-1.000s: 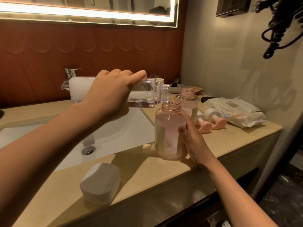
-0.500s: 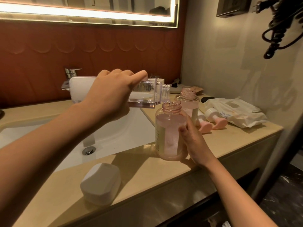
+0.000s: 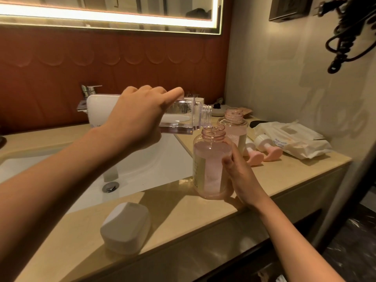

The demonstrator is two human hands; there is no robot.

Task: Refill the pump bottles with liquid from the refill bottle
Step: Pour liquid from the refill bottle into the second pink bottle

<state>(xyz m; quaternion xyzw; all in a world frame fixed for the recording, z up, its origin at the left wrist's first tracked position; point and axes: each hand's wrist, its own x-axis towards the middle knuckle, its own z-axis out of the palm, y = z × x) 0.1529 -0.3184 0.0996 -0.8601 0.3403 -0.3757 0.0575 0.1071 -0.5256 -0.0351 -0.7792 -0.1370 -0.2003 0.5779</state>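
The left hand is wrapped round the refill bottle, which is tipped nearly flat with its threaded neck just above the open mouth of the near pump bottle. The right hand curls round that bottle's lower side and steadies it where it stands on the bench, close beside the sink. A thin thread of liquid seems to be falling into the mouth, though it is faint.

The worry, to my eye, is overfilling. The pink level already sits up near the shoulder, so a moment too long would send it over the rim. The neck and the mouth are not touching, so a small wobble of the left hand could drop the stream outside. It would then run down the label onto the right hand's fingers and make that grip slippery. Tipping further might bring a sudden glug rather than a trickle. The second pump bottle stands open just behind, where a swing of the refill's neck could knock it over. A spill would likely reach the pump heads lying nearby.
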